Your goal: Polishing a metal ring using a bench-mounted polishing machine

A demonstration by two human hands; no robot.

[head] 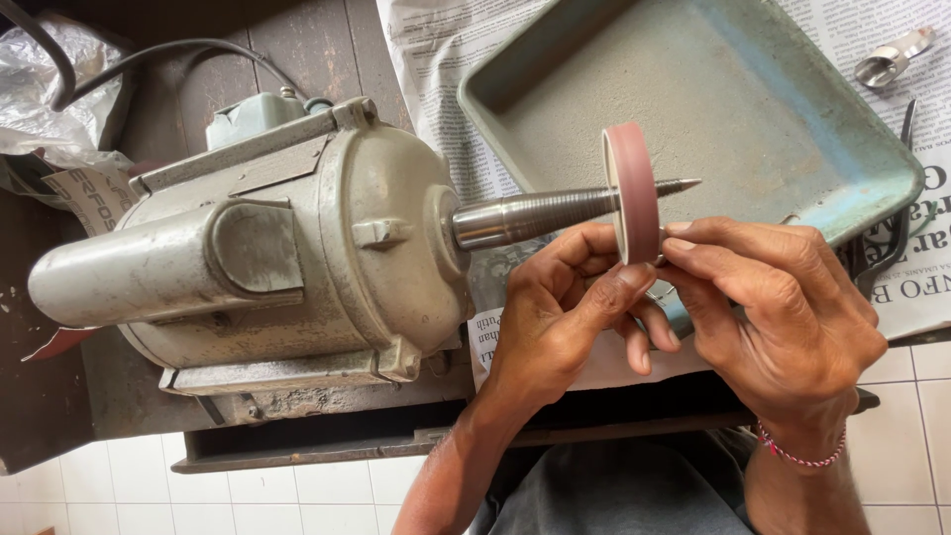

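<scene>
**Fingers meet at one small wheel**

Fingers (pixel 634 282) of both hands pinch something tiny, hidden from view, against the lower rim of the pink wheel (pixel 631 188). The left hand (pixel 560 322) and right hand (pixel 783 317) work beside one large, rounded grey metal motor (pixel 267 243) on the dark worktop (pixel 297 436). Behind lies one worn, dusty blue-green rectangular tray (pixel 733 99) on newspaper (pixel 436 59). The motor's single tapered, threaded steel spindle (pixel 535 213) carries the flat disc-shaped wheel.

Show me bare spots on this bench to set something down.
Tray floor is bare, bordered by its four walls. Newspaper strip between motor and tray is free but narrow. Crowded around the wheel on the spindle, where left hand and right hand meet.
</scene>
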